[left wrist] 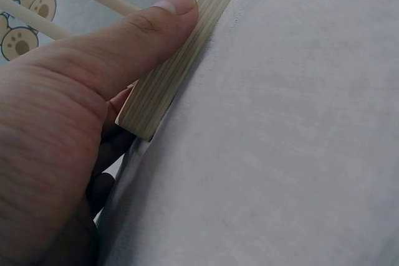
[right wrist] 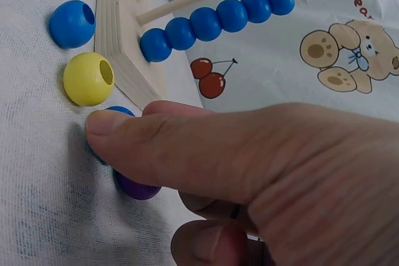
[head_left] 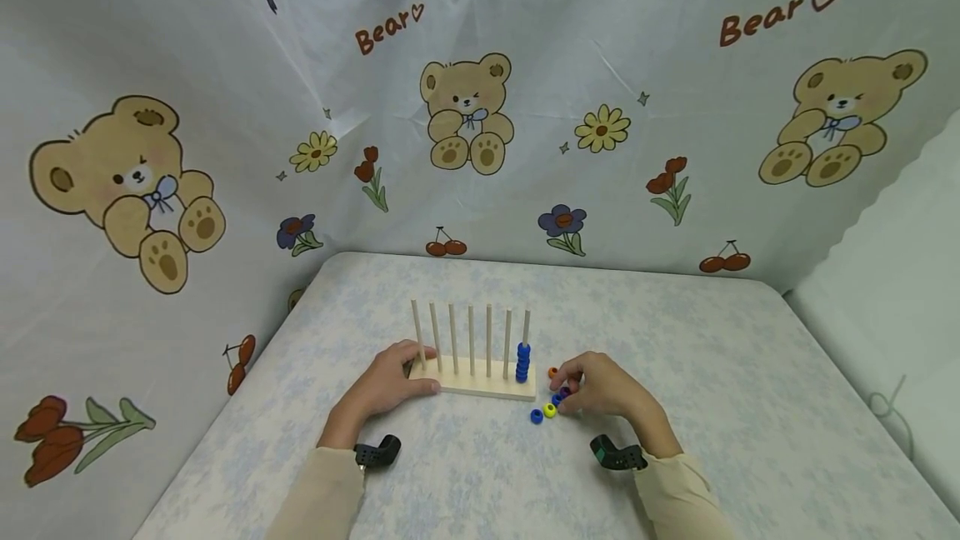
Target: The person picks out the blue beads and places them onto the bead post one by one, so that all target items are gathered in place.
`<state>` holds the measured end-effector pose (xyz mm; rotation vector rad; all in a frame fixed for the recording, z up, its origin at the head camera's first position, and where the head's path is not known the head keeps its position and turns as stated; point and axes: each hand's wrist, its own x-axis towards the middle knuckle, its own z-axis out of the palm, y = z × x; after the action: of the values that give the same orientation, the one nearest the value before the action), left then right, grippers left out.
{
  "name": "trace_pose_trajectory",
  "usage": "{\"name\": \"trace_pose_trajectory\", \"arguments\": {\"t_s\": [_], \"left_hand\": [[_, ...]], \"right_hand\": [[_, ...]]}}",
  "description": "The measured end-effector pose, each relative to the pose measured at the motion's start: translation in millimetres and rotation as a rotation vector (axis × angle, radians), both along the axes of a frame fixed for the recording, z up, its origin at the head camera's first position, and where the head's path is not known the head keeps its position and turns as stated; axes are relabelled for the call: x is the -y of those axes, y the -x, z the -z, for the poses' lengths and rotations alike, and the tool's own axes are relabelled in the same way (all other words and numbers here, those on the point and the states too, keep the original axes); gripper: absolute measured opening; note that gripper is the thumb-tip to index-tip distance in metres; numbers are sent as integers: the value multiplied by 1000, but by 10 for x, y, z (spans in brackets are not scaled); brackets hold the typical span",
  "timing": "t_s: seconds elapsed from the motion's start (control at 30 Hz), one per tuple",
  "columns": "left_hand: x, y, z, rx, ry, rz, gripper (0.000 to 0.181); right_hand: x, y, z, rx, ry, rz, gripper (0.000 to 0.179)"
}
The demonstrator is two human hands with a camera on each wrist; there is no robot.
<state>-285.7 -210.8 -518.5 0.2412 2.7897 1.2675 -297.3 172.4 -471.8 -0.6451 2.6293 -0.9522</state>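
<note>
My left hand [head_left: 386, 382] grips the left end of a wooden peg rack [head_left: 480, 382], thumb on the front edge and fingers behind. Several blue beads [right wrist: 206, 24] are stacked on the rack's rightmost peg; the other pegs are bare. To the right of the rack, my right hand [head_left: 603, 386] reaches down over loose beads, thumb and forefinger apart around a blue bead [head_left: 557, 399] and a purple bead [right wrist: 138, 186]. The right wrist view shows the thumb covering part of that blue bead. Nearer me lie a yellow bead [right wrist: 89, 79] and another blue bead [right wrist: 72, 24].
An orange bead [head_left: 552, 372] lies just beyond the right fingers. The table [head_left: 450, 473] wears a pale blue-patterned cover. Behind it hangs a white cloth [head_left: 525, 40] printed with bears and flowers. A thin cable [head_left: 892, 411] shows at the far right.
</note>
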Motion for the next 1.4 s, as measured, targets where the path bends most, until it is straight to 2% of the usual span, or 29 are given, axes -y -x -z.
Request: {"name": "trace_pose_trajectory", "arguments": {"t_s": [0.7,0.93,1.4], "left_hand": [[-5,-9,-27,-4,-24,4,58],[-6,0,6,-14,-10,7,57],[-9,-10,3,-20,-17,8,59]], "right_hand": [[0,56,76,8,-9,-1,23],[-8,51,85,9,-6,-1,23],[-11,33,109,-10,-6,9,22]]}}
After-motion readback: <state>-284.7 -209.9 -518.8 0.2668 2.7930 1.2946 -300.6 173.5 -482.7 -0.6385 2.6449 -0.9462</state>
